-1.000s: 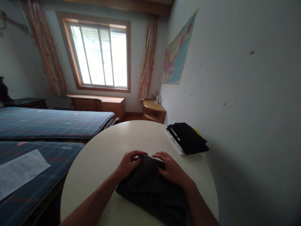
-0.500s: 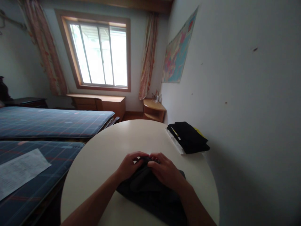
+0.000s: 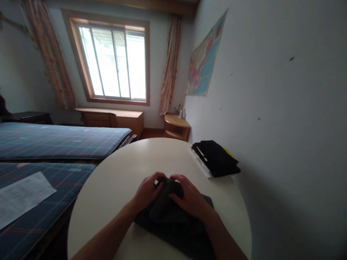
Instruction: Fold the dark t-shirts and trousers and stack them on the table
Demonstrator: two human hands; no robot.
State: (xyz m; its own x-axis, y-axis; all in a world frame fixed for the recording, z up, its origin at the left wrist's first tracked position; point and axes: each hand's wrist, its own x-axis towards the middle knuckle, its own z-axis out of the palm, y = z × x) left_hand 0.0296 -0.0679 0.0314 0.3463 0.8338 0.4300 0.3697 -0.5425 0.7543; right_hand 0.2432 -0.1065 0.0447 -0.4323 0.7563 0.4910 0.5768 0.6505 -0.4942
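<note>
A dark grey piece of cloth (image 3: pixel 173 220), perhaps a garment, lies bunched near the front of the round white table (image 3: pixel 151 155). Its exact kind does not show. My left hand (image 3: pixel 150 188) grips the far left edge of the cloth between thumb and fingers. Close beside it, my right hand (image 3: pixel 188 196) holds the far right edge, fingers curled over the top and thumb on the near side. A fold of the cloth stands raised between the two hands, and the fingertips almost meet there. The lower part spreads toward me between my forearms.
A stack of folded black cloth (image 3: pixel 217 157) with a yellow piece lies at the table's right, by the white wall (image 3: pixel 284 151). Plaid mattresses (image 3: pixel 62 141) stand to the left, one with a paper sheet (image 3: pixel 25 196). A corner shelf (image 3: pixel 177 122) is behind.
The fold of cloth between my hands has come up higher and shows more. My right thumb has shifted a little lower and away from the other fingers.
</note>
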